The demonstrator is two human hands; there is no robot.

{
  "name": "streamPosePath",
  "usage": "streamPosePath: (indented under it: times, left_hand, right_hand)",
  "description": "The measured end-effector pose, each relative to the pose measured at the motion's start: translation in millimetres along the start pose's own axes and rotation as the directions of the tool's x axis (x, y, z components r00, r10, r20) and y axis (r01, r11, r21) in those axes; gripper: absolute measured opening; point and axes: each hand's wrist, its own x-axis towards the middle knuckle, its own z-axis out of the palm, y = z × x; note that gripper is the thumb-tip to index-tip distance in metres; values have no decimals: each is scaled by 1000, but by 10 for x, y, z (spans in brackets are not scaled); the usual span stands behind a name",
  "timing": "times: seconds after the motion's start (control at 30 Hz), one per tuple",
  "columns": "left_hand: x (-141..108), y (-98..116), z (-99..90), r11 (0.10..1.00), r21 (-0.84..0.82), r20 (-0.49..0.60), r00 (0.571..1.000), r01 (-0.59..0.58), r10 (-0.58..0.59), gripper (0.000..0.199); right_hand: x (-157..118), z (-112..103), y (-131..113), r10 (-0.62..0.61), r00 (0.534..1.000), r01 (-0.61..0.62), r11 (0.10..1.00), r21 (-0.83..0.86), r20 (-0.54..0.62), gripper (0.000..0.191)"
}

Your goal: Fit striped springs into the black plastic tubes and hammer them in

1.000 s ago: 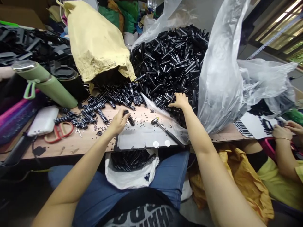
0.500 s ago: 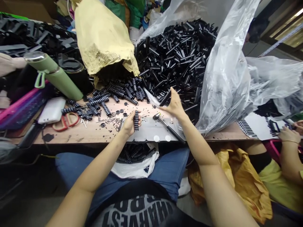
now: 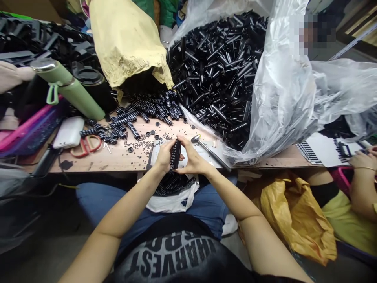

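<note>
Holding a white-dotted black piece (image 3: 175,154) between them, left hand (image 3: 164,157) and right hand (image 3: 192,158) have come together.

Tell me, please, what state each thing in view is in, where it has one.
Left hand: closed around the studded cylinder
Right hand: curved against the studded cylinder; own grip unclear
Studded cylinder: held
Hammer: lying down, not held
Scissors: lying down; blade position unclear
Green bottle: lid on
Black cup: lid on
Yellow sack: mouth open
Clear bag: open, heaped with black parts
White bag: open, with contents showing
</note>
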Motion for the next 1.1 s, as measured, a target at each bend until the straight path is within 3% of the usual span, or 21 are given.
streamPosePath:
  times: [0.27,0.47,0.57,0.63,0.7,0.77,0.83,0.9,1.0,1.03,1.1]
  left_hand:
    - [-7,-9,33,995,78,-26,997,68,-66,26]
    - [65,-50,10,979,164,-60,992,118,-109,33]
    - [136,-169,-72,944,331,-45,999,-3,19,34]
    - [177,-292,-144,793,564,43,967,-230,249,32]
    - [213,-423,-216,484,767,213,879,-421,427,41]
    - [249,-529,-279,177,853,377,814,-491,441,49]
    - [286,-584,-334,-40,851,496,777,-523,387,44]
    - [314,-588,-383,-201,807,590,737,-556,331,40]
    - [322,-543,-441,-365,732,676,682,-575,281,38]
    - [316,-528,-455,-398,714,691,669,-575,273,38]
    - [298,-504,-474,-435,696,707,653,-571,273,39]
  right_hand:
    - [-48,187,61,127,988,-109,975,192,-85,118]
    - [-64,261,69,194,974,-167,965,203,-117,113]
    - [-63,352,119,260,955,-241,962,130,-146,112]
    - [-64,442,176,323,924,-321,946,47,-205,105]
    - [-79,522,242,385,886,-405,914,-25,-258,91]
    - [-124,537,307,419,872,-453,887,-92,-253,82]
    - [-214,437,370,441,868,-486,850,-203,-230,81]
    - [-343,222,428,519,802,-596,717,-360,-295,72]
    - [-553,-155,461,668,606,-776,377,-505,-433,39]
    - [-614,-245,441,707,558,-798,313,-515,-435,33]
    - [-715,-328,347,757,527,-811,312,-495,-386,30]
